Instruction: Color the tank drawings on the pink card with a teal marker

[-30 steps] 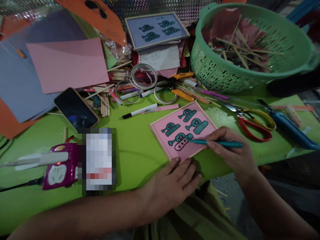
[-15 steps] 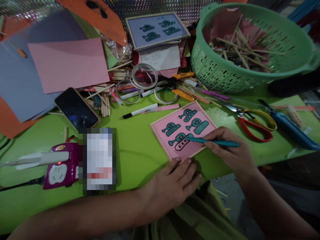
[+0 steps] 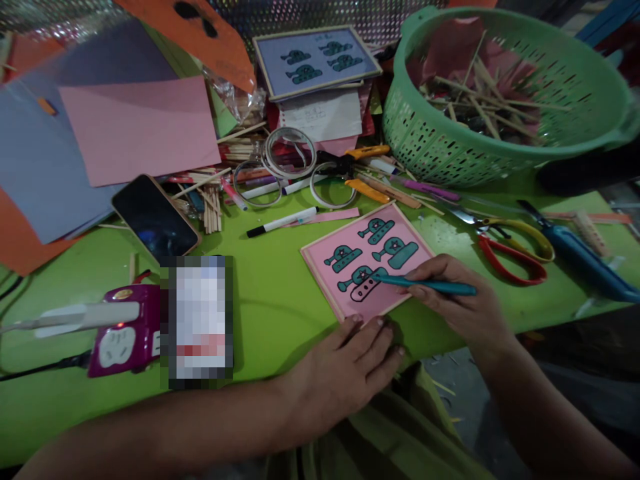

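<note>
My right hand (image 3: 457, 303) is closed around a teal marker (image 3: 440, 285), whose tip meets the lowest tank drawing on a pink card (image 3: 345, 232). Thin wooden strips frame the card, which bears several tanks coloured teal with dark outlines. The track of that lowest tank is still pink along its lower part, with small dark circles in it. My left hand (image 3: 363, 353) lies flat with fingers spread, its fingertips at the card's near edge. Just beyond the card are a black-capped white marker (image 3: 283, 221) and a pink paper strip (image 3: 330, 217).
Red-and-yellow scissors (image 3: 515, 250) and a blue tool (image 3: 585, 250) lie at right. Behind stand a green basket (image 3: 450, 150) of sticks and a framed blue card (image 3: 273, 67). Tape rolls (image 3: 289, 152), a phone (image 3: 155, 217), pink paper (image 3: 143, 133) and a purple power socket (image 3: 125, 357) fill the left and back.
Almost nothing differs. The marker tip has shifted very slightly over the lowest tank; my left hand stays in place.
</note>
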Action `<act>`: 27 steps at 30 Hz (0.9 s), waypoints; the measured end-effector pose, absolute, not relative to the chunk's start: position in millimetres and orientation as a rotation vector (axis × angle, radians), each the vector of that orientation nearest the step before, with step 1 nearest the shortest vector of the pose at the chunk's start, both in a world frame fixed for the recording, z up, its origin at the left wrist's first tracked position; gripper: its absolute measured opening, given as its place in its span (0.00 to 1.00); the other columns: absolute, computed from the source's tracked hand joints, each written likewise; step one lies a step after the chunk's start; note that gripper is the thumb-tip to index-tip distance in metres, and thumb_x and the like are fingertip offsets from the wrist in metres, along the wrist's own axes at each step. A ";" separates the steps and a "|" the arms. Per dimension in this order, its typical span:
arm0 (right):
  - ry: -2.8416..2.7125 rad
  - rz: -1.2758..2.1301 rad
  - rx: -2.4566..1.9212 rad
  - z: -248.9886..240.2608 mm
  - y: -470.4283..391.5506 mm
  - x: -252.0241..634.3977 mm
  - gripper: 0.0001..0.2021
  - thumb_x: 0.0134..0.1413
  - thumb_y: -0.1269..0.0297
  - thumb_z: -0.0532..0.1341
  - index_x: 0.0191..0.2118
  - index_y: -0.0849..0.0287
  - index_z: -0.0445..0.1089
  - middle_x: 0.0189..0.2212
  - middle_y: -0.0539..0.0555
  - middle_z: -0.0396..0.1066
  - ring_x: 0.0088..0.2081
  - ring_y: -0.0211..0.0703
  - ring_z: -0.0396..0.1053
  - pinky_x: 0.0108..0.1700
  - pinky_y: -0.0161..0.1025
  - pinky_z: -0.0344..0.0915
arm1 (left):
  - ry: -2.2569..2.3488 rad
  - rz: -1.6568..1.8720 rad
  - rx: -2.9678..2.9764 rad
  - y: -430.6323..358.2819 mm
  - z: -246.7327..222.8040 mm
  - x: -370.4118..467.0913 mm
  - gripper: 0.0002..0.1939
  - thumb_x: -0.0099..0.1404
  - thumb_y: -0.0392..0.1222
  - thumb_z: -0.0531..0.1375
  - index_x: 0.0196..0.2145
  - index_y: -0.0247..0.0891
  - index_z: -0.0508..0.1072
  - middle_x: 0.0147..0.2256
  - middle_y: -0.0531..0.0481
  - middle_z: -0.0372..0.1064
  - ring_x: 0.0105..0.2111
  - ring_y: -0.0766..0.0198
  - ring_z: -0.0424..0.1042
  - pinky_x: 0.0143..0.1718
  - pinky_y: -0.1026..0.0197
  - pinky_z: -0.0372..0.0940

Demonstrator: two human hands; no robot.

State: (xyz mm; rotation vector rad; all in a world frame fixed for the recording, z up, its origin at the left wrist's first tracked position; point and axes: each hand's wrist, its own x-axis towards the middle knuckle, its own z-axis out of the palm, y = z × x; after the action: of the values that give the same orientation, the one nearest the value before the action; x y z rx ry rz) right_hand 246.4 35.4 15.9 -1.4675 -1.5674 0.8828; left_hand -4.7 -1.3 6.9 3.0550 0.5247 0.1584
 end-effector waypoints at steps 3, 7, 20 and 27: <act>-1.579 0.887 -1.470 16.3 35.8 246.2 0.14 0.56 0.49 0.72 0.34 0.53 0.77 0.27 0.52 0.78 0.27 0.44 0.76 0.28 0.38 0.71 | 0.532 0.149 3.060 -1.3 7.4 -4.7 0.24 0.78 0.41 0.53 0.69 0.41 0.65 0.68 0.45 0.66 0.66 0.56 0.65 0.63 0.51 0.60; -1.575 0.920 -1.480 18.8 36.9 244.3 0.16 0.55 0.46 0.72 0.33 0.53 0.77 0.27 0.53 0.78 0.28 0.46 0.76 0.28 0.39 0.72 | 0.495 0.095 3.062 -1.1 8.0 -5.3 0.26 0.78 0.40 0.53 0.71 0.40 0.62 0.69 0.43 0.64 0.67 0.55 0.65 0.64 0.51 0.60; -1.567 0.852 -1.481 15.2 34.4 245.6 0.12 0.56 0.52 0.73 0.33 0.53 0.76 0.26 0.51 0.77 0.26 0.43 0.74 0.27 0.38 0.70 | 0.480 0.070 3.049 -1.0 7.5 -5.3 0.27 0.78 0.40 0.52 0.71 0.38 0.60 0.69 0.40 0.62 0.68 0.53 0.63 0.64 0.50 0.58; -1.613 0.889 -1.456 16.9 35.1 244.5 0.11 0.58 0.52 0.72 0.34 0.54 0.77 0.27 0.52 0.78 0.27 0.43 0.75 0.27 0.36 0.71 | 0.489 0.109 3.061 -0.5 7.7 -5.7 0.25 0.79 0.39 0.51 0.71 0.39 0.62 0.68 0.42 0.64 0.66 0.54 0.66 0.63 0.50 0.59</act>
State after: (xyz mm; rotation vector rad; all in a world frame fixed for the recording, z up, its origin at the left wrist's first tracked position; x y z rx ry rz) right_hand 244.5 35.1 16.9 -1.4559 -1.6126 0.8890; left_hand -5.7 -0.5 7.7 3.0613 0.4891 0.1085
